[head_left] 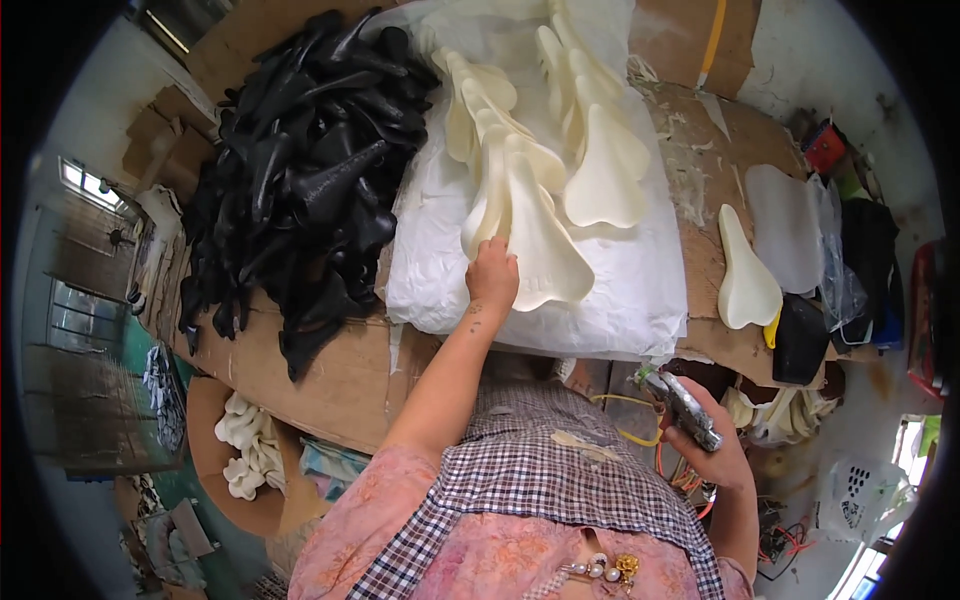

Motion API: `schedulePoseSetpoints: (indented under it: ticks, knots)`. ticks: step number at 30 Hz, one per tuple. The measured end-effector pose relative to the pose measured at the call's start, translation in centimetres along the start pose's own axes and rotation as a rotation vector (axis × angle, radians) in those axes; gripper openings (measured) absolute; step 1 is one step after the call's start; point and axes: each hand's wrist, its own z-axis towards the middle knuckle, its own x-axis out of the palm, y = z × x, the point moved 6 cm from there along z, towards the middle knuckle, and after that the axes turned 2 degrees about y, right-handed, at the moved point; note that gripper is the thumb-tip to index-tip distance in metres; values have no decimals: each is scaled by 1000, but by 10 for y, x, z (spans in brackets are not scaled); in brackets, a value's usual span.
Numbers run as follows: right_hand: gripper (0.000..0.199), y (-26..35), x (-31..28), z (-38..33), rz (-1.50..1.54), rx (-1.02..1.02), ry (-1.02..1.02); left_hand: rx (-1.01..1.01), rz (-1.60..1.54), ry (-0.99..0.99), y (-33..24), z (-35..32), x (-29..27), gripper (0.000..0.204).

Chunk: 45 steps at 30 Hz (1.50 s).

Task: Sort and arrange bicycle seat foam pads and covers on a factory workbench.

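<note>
The left hand (492, 275) reaches forward over the desk (340, 375) and rests its fingertips on the near edge of a cream foam saddle pad (540, 245), the closest one of a fanned stack of cream pads (500, 130) that runs away from the hand. Whether the fingers pinch the pad or only press on it cannot be told. The stack lies on a white plastic sheet (620, 290) that spreads under and just beyond the hand. To the left of that hand, a heap of black saddle shells (300, 180) covers the cardboard-topped desk.

The right hand (715, 450) is drawn back near the body, well apart from the pad, closed around a metal air tool (685, 405). Beyond and to the right of it, a single cream pad (745, 275) lies alone on the desk, beside a translucent saddle-shaped sheet (785, 225).
</note>
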Motion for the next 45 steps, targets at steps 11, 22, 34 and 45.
schedulePoseSetpoints:
  ticks: [11, 22, 34, 45]
  knots:
    - [63, 34, -16, -22, 163, -281, -263, -13, -5, -12, -1, -1, 3, 27]
    - [55, 29, -2, -6, 84, -151, -225, -147, -845, -263, 88, 12, -121, 23]
    - [65, 40, -28, -42, 54, -141, -317, -170, -98, -41, 2, 20, 5, 22]
    - [62, 67, -78, -15, 11, -193, -513, -214, -130, 223, 54, 43, 45, 71]
